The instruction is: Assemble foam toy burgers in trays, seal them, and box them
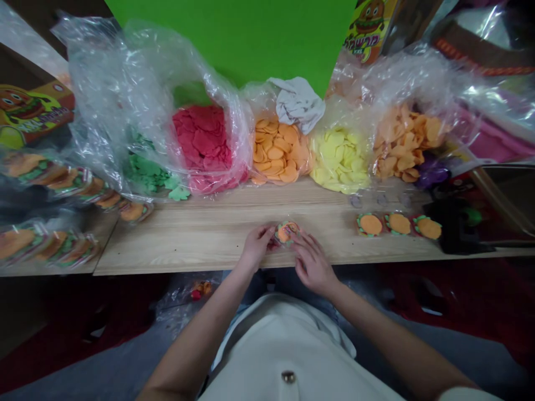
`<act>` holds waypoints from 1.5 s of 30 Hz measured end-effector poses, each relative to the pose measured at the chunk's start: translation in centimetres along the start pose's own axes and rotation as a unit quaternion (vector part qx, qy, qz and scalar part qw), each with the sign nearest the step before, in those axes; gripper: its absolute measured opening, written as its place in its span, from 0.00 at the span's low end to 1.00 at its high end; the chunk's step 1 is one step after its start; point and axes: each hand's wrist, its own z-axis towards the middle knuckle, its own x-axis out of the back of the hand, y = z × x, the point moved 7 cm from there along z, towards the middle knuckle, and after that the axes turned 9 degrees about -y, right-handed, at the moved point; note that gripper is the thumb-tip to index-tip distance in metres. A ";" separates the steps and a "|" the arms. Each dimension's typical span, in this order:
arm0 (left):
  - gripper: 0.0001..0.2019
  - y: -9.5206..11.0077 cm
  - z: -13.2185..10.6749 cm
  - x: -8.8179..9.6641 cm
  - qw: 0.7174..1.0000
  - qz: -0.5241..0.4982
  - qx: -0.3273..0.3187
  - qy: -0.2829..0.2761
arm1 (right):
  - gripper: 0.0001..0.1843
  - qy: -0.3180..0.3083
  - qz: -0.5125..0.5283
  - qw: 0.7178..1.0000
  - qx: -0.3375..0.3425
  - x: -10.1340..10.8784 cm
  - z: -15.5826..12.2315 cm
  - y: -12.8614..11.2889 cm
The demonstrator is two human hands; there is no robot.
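Observation:
Between my hands, near the front edge of the wooden table, sits a small imitation burger [287, 230] in a clear plastic pack, with printing on its top. My left hand [258, 245] pinches the pack's left side between thumb and fingers. From the right, my right hand [312, 260] lays its outstretched fingertips on the top and right edge, its thumb held apart. To the right stands a short row of packed burgers [370, 224] with orange tops and green frilly edges.
Along the back, open plastic bags hold green pieces [148, 172], red pieces [203, 136], orange discs [276, 150], yellow pieces [341, 156] and more orange pieces [407, 142]. A white cloth [298, 103] lies on the bags. Packed burgers [64, 181] line the left side. A black object [457, 225] stands right.

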 end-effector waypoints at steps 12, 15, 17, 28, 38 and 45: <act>0.14 1.5 -8.8 1.3 0.967 0.160 0.028 -0.195 | 0.16 -0.390 0.359 0.838 -0.127 -2.2 1.2 -1.1; 0.13 -0.4 -12.2 2.1 0.959 0.174 0.076 -0.212 | 0.14 -0.431 0.368 0.820 -0.079 -3.8 -1.3 -4.3; 0.13 -1.4 -13.6 2.4 0.961 0.169 0.090 -0.201 | 0.12 -0.409 0.338 0.845 -0.054 -4.3 -2.0 -5.5; 0.13 -0.2 -15.6 2.3 0.963 0.162 0.070 -0.205 | 0.12 -0.386 0.292 0.875 0.007 -3.9 -1.9 -7.1; 0.14 1.9 -15.0 0.9 0.933 0.246 0.016 -0.262 | 0.13 -0.394 0.282 0.874 0.032 -3.0 -0.4 -7.6; 0.19 2.0 -13.9 -0.1 0.937 0.253 0.012 -0.242 | 0.15 -0.296 0.346 0.882 -0.120 -3.5 -1.7 -6.2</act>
